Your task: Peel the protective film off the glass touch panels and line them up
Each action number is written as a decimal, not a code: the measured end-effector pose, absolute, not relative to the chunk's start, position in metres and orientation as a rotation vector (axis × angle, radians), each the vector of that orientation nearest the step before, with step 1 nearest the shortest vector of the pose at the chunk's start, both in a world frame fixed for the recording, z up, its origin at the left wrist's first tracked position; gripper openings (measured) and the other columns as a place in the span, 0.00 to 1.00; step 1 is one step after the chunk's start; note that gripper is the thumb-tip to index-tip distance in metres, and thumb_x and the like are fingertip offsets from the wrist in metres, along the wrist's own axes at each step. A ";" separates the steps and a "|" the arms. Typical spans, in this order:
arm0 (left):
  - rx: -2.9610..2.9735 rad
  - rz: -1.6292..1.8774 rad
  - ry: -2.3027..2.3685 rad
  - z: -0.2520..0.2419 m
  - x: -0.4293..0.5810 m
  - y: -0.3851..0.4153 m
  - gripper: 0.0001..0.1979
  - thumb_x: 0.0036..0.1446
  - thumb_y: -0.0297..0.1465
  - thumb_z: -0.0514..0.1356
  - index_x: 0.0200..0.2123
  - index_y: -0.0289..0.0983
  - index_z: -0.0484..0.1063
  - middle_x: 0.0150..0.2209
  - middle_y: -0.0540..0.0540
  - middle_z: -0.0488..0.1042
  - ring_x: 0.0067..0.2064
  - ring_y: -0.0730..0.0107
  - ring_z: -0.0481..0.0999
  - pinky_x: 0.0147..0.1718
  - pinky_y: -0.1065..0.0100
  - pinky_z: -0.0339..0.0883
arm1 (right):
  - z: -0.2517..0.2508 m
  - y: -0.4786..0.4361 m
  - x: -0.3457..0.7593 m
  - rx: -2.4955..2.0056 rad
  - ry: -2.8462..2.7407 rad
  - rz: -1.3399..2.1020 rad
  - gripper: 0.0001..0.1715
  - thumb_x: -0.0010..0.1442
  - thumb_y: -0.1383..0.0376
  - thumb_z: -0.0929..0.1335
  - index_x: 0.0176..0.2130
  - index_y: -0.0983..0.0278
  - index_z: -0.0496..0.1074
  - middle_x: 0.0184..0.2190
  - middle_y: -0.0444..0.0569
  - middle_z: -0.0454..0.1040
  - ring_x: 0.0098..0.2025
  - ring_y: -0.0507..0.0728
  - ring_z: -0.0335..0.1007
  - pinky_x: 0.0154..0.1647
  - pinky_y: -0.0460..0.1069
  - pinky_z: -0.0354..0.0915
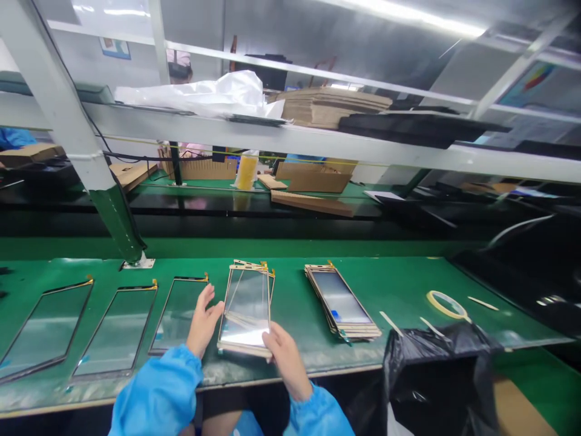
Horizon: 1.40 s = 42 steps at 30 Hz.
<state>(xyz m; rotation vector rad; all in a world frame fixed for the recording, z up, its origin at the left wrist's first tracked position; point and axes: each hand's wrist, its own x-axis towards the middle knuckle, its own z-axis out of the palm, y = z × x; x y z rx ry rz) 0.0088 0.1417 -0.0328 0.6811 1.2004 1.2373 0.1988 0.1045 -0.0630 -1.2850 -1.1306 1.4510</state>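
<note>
A white-framed glass touch panel point(247, 309) with a gold flex tab at its top is tilted over another light-framed panel in front of me. My right hand point(284, 354) pinches its lower right corner, thumb on top of the glass. Beside its left edge is my left hand point(205, 318), fingers apart; I cannot tell whether the fingertips touch the edge. Just left of that hand lies a black-framed glass panel point(175, 318). To the right, several light-framed panels form a stack point(342, 300), with a blue patch on the top one.
Two more black-framed panels point(115, 333) point(45, 330) lie at left on the green bench point(290, 272). A tape roll point(449, 304) and pale strips point(390, 324) are at right. A black bag point(436, 375) hangs at the front edge. A green-footed post point(120, 224) rises behind.
</note>
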 end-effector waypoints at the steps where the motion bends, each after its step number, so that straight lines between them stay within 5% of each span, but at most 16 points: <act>1: 0.698 1.227 1.122 -0.026 0.007 0.135 0.40 0.47 0.39 0.69 0.62 0.43 0.58 0.67 0.40 0.56 0.69 0.56 0.53 0.62 0.62 0.55 | -0.060 0.096 0.201 -1.254 -1.155 1.488 0.38 0.45 0.37 0.72 0.42 0.63 0.70 0.22 0.43 0.66 0.20 0.50 0.57 0.20 0.45 0.57; 4: 0.693 1.012 0.838 -0.008 0.001 0.110 0.38 0.51 0.46 0.67 0.61 0.40 0.60 0.62 0.35 0.66 0.62 0.49 0.67 0.55 0.56 0.65 | -0.051 0.078 0.209 -1.099 -1.247 1.629 0.34 0.50 0.36 0.70 0.36 0.63 0.72 0.23 0.46 0.68 0.22 0.51 0.62 0.25 0.47 0.60; 9: 0.692 0.831 0.805 0.000 -0.014 0.074 0.32 0.52 0.49 0.65 0.56 0.40 0.65 0.55 0.34 0.74 0.51 0.50 0.77 0.42 0.60 0.72 | -0.017 0.105 0.221 -1.085 -1.055 1.882 0.47 0.51 0.28 0.56 0.32 0.65 0.74 0.26 0.55 0.73 0.25 0.54 0.69 0.21 0.45 0.54; 22: 0.848 0.748 1.010 0.018 -0.046 0.050 0.35 0.49 0.55 0.63 0.54 0.41 0.66 0.53 0.36 0.75 0.50 0.51 0.78 0.42 0.61 0.71 | 0.023 0.130 0.215 -1.180 -1.524 1.631 0.31 0.52 0.39 0.68 0.28 0.65 0.68 0.25 0.49 0.75 0.21 0.50 0.66 0.18 0.43 0.49; 30: 1.013 0.658 1.062 0.037 -0.051 0.045 0.32 0.55 0.54 0.59 0.54 0.38 0.67 0.52 0.36 0.76 0.48 0.54 0.78 0.41 0.61 0.71 | 0.011 0.127 0.224 -1.192 -1.697 1.619 0.30 0.55 0.40 0.67 0.26 0.64 0.72 0.23 0.48 0.74 0.24 0.53 0.64 0.24 0.47 0.57; 32: 1.063 0.580 1.078 0.042 -0.058 0.045 0.31 0.57 0.54 0.57 0.55 0.38 0.66 0.53 0.36 0.75 0.48 0.55 0.78 0.41 0.62 0.71 | 0.017 0.130 0.221 -1.190 -1.877 1.494 0.28 0.59 0.44 0.65 0.28 0.64 0.75 0.29 0.50 0.77 0.32 0.57 0.70 0.33 0.50 0.64; 36: 1.117 0.449 1.088 0.046 -0.069 0.044 0.30 0.59 0.53 0.55 0.57 0.38 0.64 0.53 0.36 0.74 0.48 0.56 0.78 0.41 0.61 0.71 | 0.045 0.139 0.202 -1.086 -2.328 0.829 0.20 0.69 0.59 0.58 0.52 0.62 0.72 0.48 0.52 0.75 0.49 0.58 0.71 0.50 0.52 0.65; 38: 1.142 0.401 1.108 0.047 -0.071 0.044 0.30 0.59 0.52 0.55 0.57 0.39 0.64 0.53 0.36 0.75 0.48 0.57 0.78 0.40 0.61 0.72 | 0.064 0.143 0.188 -0.946 -2.599 0.563 0.19 0.70 0.66 0.58 0.55 0.63 0.68 0.46 0.52 0.75 0.46 0.57 0.71 0.46 0.51 0.66; 42: 1.145 0.330 1.127 0.050 -0.072 0.043 0.29 0.58 0.52 0.57 0.54 0.37 0.66 0.50 0.36 0.76 0.45 0.59 0.79 0.37 0.64 0.72 | 0.092 0.146 0.166 -0.703 -3.120 0.094 0.10 0.66 0.74 0.63 0.43 0.67 0.72 0.35 0.50 0.74 0.37 0.56 0.71 0.33 0.49 0.63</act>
